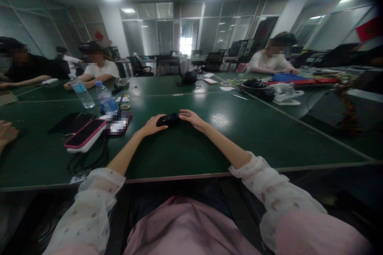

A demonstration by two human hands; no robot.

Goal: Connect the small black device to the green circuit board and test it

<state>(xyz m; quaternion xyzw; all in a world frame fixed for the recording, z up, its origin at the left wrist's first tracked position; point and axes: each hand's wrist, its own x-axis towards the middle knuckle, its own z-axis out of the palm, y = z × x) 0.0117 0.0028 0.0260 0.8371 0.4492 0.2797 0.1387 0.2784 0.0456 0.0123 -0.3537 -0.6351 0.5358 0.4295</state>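
A small black, box-shaped object (pixel 168 119) is at the middle of the green table, in front of me; its exact kind I cannot make out. My left hand (pixel 152 126) is closed round its left end, the thumb along the near side and the fingers behind. At the right end my right hand (pixel 194 119) holds it with the fingertips, fingers bent over the far edge. Both forearms reach in over the near edge of the table. The underside of the object is hidden.
The green table (pixel 191 155) carries a pink-edged phone (pixel 86 132) on a white block, dark cables (pixel 89 159) and two water bottles (pixel 82 92) to the left. A white device (pixel 287 95) and a pen (pixel 240 97) are at right. Other people sit around; a co-worker's hand (pixel 7 132) rests at far left.
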